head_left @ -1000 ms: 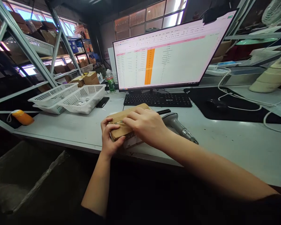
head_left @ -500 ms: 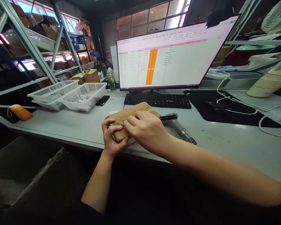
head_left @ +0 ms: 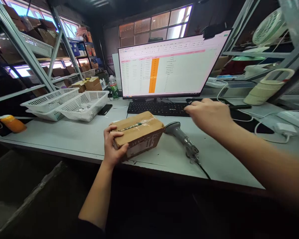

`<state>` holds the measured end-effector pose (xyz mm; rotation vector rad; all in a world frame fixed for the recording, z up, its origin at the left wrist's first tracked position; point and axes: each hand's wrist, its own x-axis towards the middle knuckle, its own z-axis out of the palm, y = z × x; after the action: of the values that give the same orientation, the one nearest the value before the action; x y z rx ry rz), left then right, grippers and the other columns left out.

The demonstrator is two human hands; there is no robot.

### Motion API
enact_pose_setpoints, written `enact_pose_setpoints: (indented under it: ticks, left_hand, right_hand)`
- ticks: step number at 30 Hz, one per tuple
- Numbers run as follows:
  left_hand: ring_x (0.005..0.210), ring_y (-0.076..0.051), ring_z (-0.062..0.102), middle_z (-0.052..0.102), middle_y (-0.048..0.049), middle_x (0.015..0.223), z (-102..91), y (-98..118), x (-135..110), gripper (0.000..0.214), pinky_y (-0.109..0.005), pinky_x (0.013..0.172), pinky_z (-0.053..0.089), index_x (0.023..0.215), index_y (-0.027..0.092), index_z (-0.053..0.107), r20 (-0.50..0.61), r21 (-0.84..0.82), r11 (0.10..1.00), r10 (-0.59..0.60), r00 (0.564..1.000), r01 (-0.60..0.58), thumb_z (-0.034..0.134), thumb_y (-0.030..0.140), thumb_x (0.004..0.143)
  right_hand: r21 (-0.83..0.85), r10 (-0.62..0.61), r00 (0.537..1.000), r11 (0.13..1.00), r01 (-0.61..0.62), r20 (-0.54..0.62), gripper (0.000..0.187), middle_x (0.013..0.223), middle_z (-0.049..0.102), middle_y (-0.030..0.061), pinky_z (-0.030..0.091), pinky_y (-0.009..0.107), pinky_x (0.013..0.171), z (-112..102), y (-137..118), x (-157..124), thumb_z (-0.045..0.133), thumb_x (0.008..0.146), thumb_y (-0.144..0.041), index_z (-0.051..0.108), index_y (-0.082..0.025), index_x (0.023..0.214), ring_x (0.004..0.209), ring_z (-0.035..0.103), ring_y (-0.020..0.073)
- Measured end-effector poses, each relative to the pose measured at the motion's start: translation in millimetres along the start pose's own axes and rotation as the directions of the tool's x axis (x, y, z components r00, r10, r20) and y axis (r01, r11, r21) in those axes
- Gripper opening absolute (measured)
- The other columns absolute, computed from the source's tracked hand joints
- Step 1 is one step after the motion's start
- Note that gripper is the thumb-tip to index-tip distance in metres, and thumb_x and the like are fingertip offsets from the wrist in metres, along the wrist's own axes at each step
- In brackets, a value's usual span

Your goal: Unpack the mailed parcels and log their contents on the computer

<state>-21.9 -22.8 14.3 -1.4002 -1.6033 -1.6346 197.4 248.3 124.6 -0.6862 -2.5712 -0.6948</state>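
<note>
A brown cardboard box with clear tape along its top lies on the grey desk near the front edge. My left hand grips its left end, thumb on top. My right hand hovers off to the right, above the right end of the black keyboard. Its fingers are closed on a black pen, which sticks out to the right. A grey handheld barcode scanner lies on the desk between the box and my right hand.
A large monitor showing a spreadsheet stands behind the keyboard. White mesh baskets, a dark phone and a green bottle sit at the left. An orange object lies far left. Cables and a cream roll are at the right.
My right hand has lifted off the box top and swung right and back toward the keyboard, taking the black pen with it. The box now rests turned slightly, held only by my left hand.
</note>
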Motion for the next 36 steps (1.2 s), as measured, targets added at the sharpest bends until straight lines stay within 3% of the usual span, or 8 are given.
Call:
enact_pose_setpoints:
  ticks: [4,7,11,13,16,20,30,36]
  left_hand:
    - [0.147,-0.032,0.035,0.066,-0.0081,0.123,-23.3,10.1,37.6,0.032,-0.059,0.123,0.02,0.088,0.023,0.065,0.265,0.186,0.973,-0.181,0.947,0.134,0.05,0.051,0.094]
    - [0.135,-0.031,0.05,0.066,-0.0066,0.13,-28.2,24.9,80.2,0.032,-0.052,0.117,0.033,0.092,0.023,0.07,0.52,0.336,0.939,-0.253,0.816,0.077,0.055,0.051,0.093]
    - [0.119,-0.029,0.061,0.06,-0.0102,0.139,-8.7,34.0,128.9,0.06,-0.039,0.096,0.049,0.137,0.025,0.059,0.724,0.526,0.842,-0.372,0.581,-0.117,0.063,0.059,0.087]
    - [0.111,-0.028,0.064,0.065,-0.0102,0.127,4.1,36.4,143.5,0.053,-0.036,0.089,0.05,0.133,0.025,0.063,0.786,0.548,0.805,-0.401,0.47,-0.229,0.058,0.057,0.091]
    - [0.094,-0.027,0.068,0.07,-0.0105,0.108,16.9,44.0,153.7,0.039,-0.034,0.078,0.049,0.115,0.023,0.071,0.844,0.53,0.718,-0.401,0.355,-0.45,0.049,0.048,0.097]
    - [0.089,-0.029,0.07,0.073,-0.0112,0.097,19.7,54.7,156.6,0.038,-0.034,0.07,0.047,0.107,0.021,0.073,0.841,0.534,0.585,-0.443,0.31,-0.611,0.042,0.041,0.097]
    - [0.083,-0.031,0.071,0.074,-0.0132,0.095,25.3,66.7,148.8,0.038,-0.033,0.063,0.047,0.121,0.018,0.065,0.818,0.566,0.561,-0.477,0.323,-0.605,0.043,0.034,0.094]
    - [0.087,-0.033,0.071,0.073,-0.0165,0.095,37.9,78.8,154.5,0.033,-0.036,0.071,0.05,0.116,0.016,0.069,0.809,0.54,0.521,-0.538,0.237,-0.662,0.054,0.028,0.09]
  right_hand:
    - [0.12,0.264,0.857,0.93,-0.348,0.443,0.03,0.105,0.074,0.0172,0.035,0.034,0.061,60.1,44.9,-24.6,0.054,0.099,-0.029,0.08,-0.019,0.108,0.081,0.065,0.0259]
    - [0.157,0.228,0.823,0.922,-0.354,0.52,0.025,0.106,0.075,0.0164,0.045,0.034,0.069,88.9,44.7,-37.6,0.06,0.094,-0.022,0.08,-0.019,0.107,0.088,0.069,0.0266]
    - [0.335,0.194,0.951,0.903,-0.268,0.239,0.038,0.127,0.069,0.0153,0.052,0.039,0.084,59.7,12.4,-26.6,0.05,0.099,-0.028,0.069,-0.019,0.131,0.11,0.066,0.0283]
    - [0.539,0.06,0.997,0.842,-0.027,-0.044,0.037,0.122,0.072,0.0116,0.053,0.039,0.09,26.3,-16.2,-13.6,0.048,0.102,-0.034,0.069,-0.02,0.129,0.109,0.066,0.0254]
    - [0.613,-0.277,0.914,0.679,0.405,-0.298,0.032,0.112,0.074,0.0088,0.053,0.037,0.091,-10.2,-64.3,6.2,0.051,0.102,-0.036,0.072,-0.022,0.121,0.103,0.065,0.022]
    - [0.578,-0.394,0.809,0.567,0.587,-0.436,0.027,0.111,0.071,0.0102,0.053,0.042,0.092,-0.8,-107.0,20.6,0.067,0.093,-0.038,0.074,-0.022,0.114,0.103,0.062,0.0243]
    - [0.613,-0.069,0.783,0.58,0.536,-0.619,0.024,0.093,0.066,0.0067,0.053,0.041,0.087,44.9,-130.0,2.3,0.065,0.095,-0.038,0.077,-0.026,0.111,0.094,0.059,0.0223]
    - [0.605,-0.062,0.792,0.611,0.512,-0.608,0.029,0.088,0.063,0.0066,0.052,0.04,0.083,46.2,-130.6,0.7,0.061,0.096,-0.045,0.078,-0.026,0.109,0.093,0.058,0.0231]
